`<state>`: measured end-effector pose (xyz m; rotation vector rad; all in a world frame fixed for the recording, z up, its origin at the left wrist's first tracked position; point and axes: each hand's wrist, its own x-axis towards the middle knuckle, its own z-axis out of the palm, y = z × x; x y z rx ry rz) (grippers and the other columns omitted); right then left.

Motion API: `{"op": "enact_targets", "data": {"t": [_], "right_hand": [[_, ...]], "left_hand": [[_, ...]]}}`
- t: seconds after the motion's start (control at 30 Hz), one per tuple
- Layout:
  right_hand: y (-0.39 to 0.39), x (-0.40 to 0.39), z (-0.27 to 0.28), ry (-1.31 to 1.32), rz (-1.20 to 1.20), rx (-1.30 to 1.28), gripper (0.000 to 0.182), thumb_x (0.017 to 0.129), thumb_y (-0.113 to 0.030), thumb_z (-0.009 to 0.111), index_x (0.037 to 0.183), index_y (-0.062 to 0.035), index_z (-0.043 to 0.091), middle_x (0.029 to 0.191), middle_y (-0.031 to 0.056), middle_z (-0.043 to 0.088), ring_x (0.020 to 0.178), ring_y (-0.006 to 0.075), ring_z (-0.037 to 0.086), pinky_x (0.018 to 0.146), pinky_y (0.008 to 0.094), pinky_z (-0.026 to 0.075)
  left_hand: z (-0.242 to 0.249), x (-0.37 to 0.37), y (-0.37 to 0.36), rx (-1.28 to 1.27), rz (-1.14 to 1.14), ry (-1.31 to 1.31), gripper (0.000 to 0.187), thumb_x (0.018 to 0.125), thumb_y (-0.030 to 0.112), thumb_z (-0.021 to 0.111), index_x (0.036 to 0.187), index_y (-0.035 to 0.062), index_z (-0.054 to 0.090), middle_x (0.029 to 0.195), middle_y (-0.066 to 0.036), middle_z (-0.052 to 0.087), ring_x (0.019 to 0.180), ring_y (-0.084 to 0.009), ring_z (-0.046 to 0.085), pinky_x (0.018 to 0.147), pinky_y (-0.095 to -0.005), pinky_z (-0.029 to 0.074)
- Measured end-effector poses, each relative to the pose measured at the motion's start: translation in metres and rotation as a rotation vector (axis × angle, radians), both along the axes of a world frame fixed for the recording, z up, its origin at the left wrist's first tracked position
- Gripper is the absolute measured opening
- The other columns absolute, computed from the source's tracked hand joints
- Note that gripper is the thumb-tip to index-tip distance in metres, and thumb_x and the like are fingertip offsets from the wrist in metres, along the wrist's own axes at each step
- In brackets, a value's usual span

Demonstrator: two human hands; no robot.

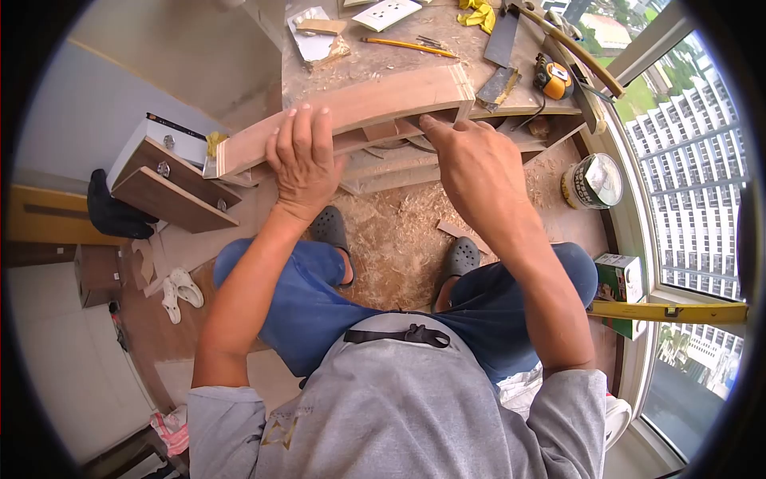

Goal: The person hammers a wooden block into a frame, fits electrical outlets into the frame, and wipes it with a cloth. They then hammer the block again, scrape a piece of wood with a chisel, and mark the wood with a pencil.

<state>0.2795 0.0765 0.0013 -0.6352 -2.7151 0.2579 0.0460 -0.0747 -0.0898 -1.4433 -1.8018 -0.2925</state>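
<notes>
A long wooden drawer (363, 101) of pale reddish wood, with finger-like joints at its corners, is held tilted at the bench's front edge. My left hand (302, 156) lies over its long side left of the middle, fingers across the upper face and the thumb out of sight. At the other end my right hand (477, 164) is closed on the near edge beside the corner joint. Its index finger reaches against the inside, and the remaining fingers are partly hidden. Between the hands, the drawer's dark hollow shows.
On the workbench (335, 60) lie a pencil (409, 47), a socket plate (386, 13), a tape measure (554, 77), a handsaw (502, 38) and shavings. Drawer units (171, 176) stand at left. A bucket (593, 182) and a spirit level (669, 312) are at right, near the window.
</notes>
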Motion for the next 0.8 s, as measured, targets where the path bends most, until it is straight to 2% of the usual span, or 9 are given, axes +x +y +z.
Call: {"op": "enact_targets", "data": {"t": [0.1, 0.17, 0.3, 0.37, 0.47, 0.57, 0.8], "right_hand": [[-0.005, -0.012, -0.012, -0.079, -0.029, 0.062, 0.02, 0.092, -0.006, 0.06, 0.11, -0.0021, 0.069, 0.092, 0.0208, 0.073, 0.091, 0.0393, 0.073, 0.079, 0.049, 0.058], [-0.01, -0.017, -0.017, 0.015, -0.076, -0.041, 0.018, 0.093, -0.008, 0.059, 0.106, -0.0008, 0.07, 0.092, 0.0212, 0.073, 0.09, 0.0406, 0.073, 0.077, 0.0504, 0.059], [-0.006, -0.02, -0.019, 0.0, -0.059, -0.037, 0.026, 0.088, -0.001, 0.056, 0.109, -0.0023, 0.071, 0.091, 0.0221, 0.072, 0.089, 0.0416, 0.073, 0.077, 0.0512, 0.058], [-0.001, -0.022, -0.019, 0.018, 0.004, -0.005, 0.016, 0.091, -0.008, 0.059, 0.095, -0.0026, 0.074, 0.087, 0.022, 0.074, 0.085, 0.0398, 0.075, 0.075, 0.0492, 0.06], [0.01, -0.026, -0.008, -0.007, 0.059, 0.019, 0.017, 0.09, -0.008, 0.059, 0.09, -0.0025, 0.075, 0.083, 0.0217, 0.074, 0.082, 0.0381, 0.076, 0.073, 0.0484, 0.061], [0.03, -0.032, 0.001, -0.097, 0.174, 0.071, 0.018, 0.089, -0.008, 0.059, 0.091, -0.003, 0.077, 0.082, 0.0215, 0.074, 0.081, 0.0374, 0.076, 0.072, 0.0486, 0.061], [0.037, -0.025, -0.006, -0.016, 0.175, 0.019, 0.017, 0.089, -0.008, 0.061, 0.088, -0.0046, 0.078, 0.083, 0.0196, 0.075, 0.084, 0.0363, 0.077, 0.073, 0.0463, 0.062]], "left_hand": [[0.0, -0.001, -0.001, -0.001, -0.005, 0.006, 0.116, 0.059, 0.029, 0.098, 0.156, 0.0105, 0.037, 0.154, -0.014, 0.044, 0.143, -0.0339, 0.041, 0.112, -0.0526, 0.029], [-0.001, -0.001, -0.001, 0.002, -0.018, -0.002, 0.115, 0.06, 0.028, 0.098, 0.155, 0.0102, 0.037, 0.153, -0.015, 0.045, 0.143, -0.0341, 0.041, 0.111, -0.0523, 0.03], [-0.002, -0.002, 0.001, 0.012, -0.029, 0.009, 0.114, 0.06, 0.027, 0.098, 0.155, 0.01, 0.038, 0.153, -0.015, 0.045, 0.143, -0.034, 0.041, 0.111, -0.0521, 0.03], [-0.001, -0.001, 0.001, 0.019, -0.021, 0.019, 0.112, 0.062, 0.028, 0.097, 0.155, 0.0102, 0.038, 0.153, -0.014, 0.045, 0.142, -0.0339, 0.042, 0.111, -0.0517, 0.03], [-0.003, -0.001, 0.002, 0.028, -0.007, 0.038, 0.11, 0.063, 0.029, 0.096, 0.155, 0.0108, 0.038, 0.152, -0.014, 0.046, 0.141, -0.0336, 0.043, 0.11, -0.0512, 0.03], [-0.001, -0.001, 0.003, 0.023, -0.003, 0.042, 0.109, 0.064, 0.03, 0.096, 0.155, 0.0113, 0.039, 0.152, -0.014, 0.047, 0.141, -0.0335, 0.043, 0.109, -0.0508, 0.029], [-0.003, 0.001, 0.005, 0.024, 0.02, 0.052, 0.111, 0.062, 0.03, 0.097, 0.155, 0.0118, 0.039, 0.152, -0.014, 0.047, 0.141, -0.0335, 0.042, 0.11, -0.0507, 0.028]]}}
